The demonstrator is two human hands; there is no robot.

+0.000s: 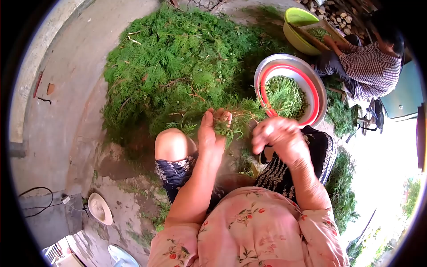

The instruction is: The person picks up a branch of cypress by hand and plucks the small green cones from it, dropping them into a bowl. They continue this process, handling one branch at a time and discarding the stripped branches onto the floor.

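Observation:
My left hand (212,129) is closed around a leafy evergreen branch (242,115), whose feathery foliage stretches right toward the basin. Just to the right, my right hand (281,137) is raised with curled fingers, somewhat blurred; whatever it pinches cannot be made out. Beyond the right hand is a red-rimmed white basin (316,99), set inside a wider metal basin (324,101). Small green cones (296,95) lie in it, partly covered by a green sprig (281,99). A large heap of cut evergreen branches (173,62) spreads in front of both hands.
A co-worker (371,66) sits at the right with hands over a tray (318,33) by a yellow-green tub (299,42). Firewood (340,20) is stacked behind. A pale hat (100,208) lies at the left, near a black cable (40,189).

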